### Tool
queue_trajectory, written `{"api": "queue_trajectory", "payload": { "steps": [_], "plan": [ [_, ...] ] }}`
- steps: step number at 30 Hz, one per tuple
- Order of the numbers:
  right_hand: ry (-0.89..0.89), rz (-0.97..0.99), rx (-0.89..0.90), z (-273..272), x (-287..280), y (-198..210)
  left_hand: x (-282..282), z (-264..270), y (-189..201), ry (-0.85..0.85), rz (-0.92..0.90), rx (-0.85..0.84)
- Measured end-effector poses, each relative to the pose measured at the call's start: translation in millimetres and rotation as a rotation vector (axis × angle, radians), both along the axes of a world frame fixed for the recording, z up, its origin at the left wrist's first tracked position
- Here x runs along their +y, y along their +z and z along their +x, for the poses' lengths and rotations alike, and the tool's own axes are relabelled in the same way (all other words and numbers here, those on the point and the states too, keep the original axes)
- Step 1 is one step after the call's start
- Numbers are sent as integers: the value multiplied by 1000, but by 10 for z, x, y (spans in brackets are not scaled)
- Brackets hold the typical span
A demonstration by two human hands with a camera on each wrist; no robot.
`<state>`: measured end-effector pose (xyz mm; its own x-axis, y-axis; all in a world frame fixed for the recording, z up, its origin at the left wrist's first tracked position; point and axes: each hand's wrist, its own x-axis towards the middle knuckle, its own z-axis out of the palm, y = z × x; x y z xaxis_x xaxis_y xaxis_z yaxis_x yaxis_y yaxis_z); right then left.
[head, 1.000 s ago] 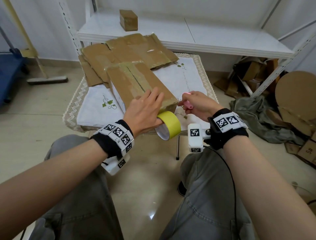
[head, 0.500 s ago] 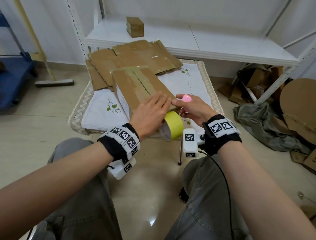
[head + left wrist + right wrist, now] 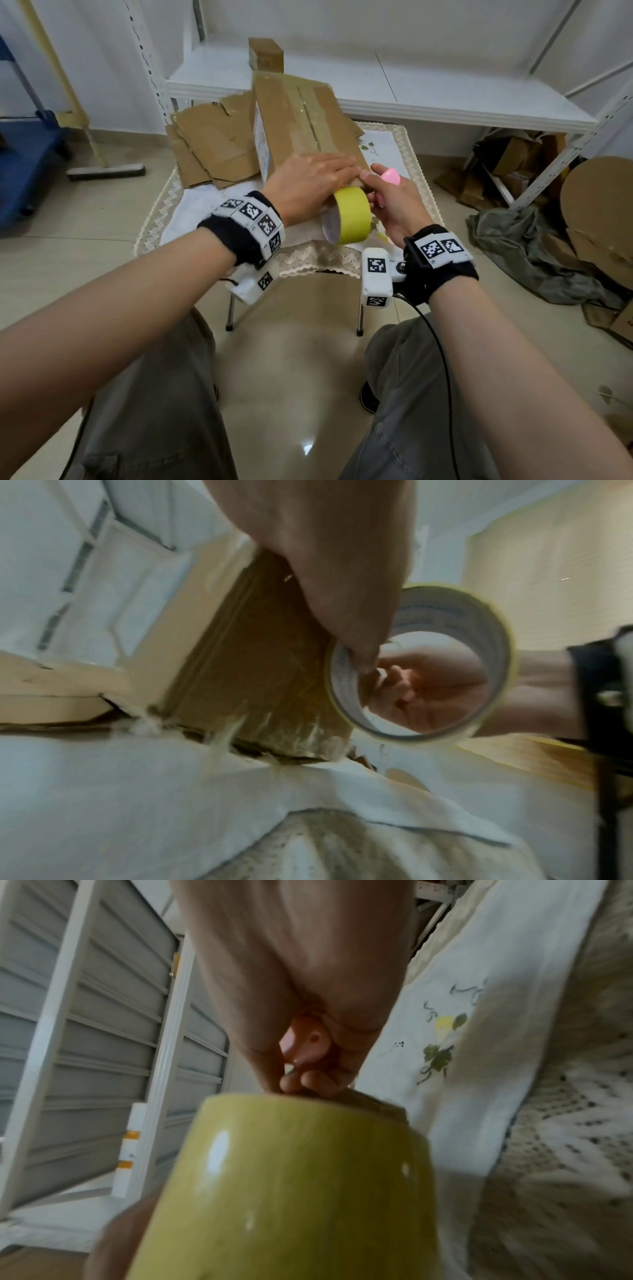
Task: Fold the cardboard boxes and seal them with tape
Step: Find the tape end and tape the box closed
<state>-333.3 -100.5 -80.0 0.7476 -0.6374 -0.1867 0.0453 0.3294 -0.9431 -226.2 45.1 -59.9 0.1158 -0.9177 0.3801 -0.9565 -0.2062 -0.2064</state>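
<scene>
A taped brown cardboard box stands tilted, far end raised, near end down on the small table. My left hand lies over the box's near end with its thumb hooked inside a yellow tape roll. The left wrist view shows that thumb in the tape roll core, beside the box. My right hand grips a pink cutter right at the box's near corner, just above the roll. In the right wrist view the pink cutter sits in curled fingers above the tape roll.
Flattened cardboard sheets lie behind the box on the cloth-covered table. A white shelf behind carries a small box. A broom lies at left; cardboard scraps and a cloth are piled at right.
The box has tipped up from lying low to standing steeply on its near end. Both hands moved up and closer together at that end, the tape roll staying with the left hand.
</scene>
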Motion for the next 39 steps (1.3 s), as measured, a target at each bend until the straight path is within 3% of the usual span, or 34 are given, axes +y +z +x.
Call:
{"api": "queue_trajectory", "payload": {
  "steps": [4,7,11,14,17,21,26,30,35,39],
  "plan": [
    [-34,-1,102,232,-18,-137,-82,315,-203,22,57,185],
    [0,-115,187,269,-39,-225,-16,454,-440,16,24,378],
    [-69,-283,140,250,-114,-215,118,577,-546,-22,-97,523],
    [14,-334,68,230,-91,-79,205,565,-578,-49,-215,502],
    [142,-378,131,274,-75,57,238,542,-613,-70,-241,514],
    [218,-394,148,300,-35,147,221,520,-546,-34,-141,525],
    [364,-676,157,297,65,191,228,521,-580,-12,-64,501],
    [473,-778,136,299,74,134,308,495,-672,5,-73,386],
    [461,-755,132,302,53,84,321,496,-652,-12,-54,363],
    [333,-636,109,276,25,54,453,508,-682,0,-90,428]
  ]
}}
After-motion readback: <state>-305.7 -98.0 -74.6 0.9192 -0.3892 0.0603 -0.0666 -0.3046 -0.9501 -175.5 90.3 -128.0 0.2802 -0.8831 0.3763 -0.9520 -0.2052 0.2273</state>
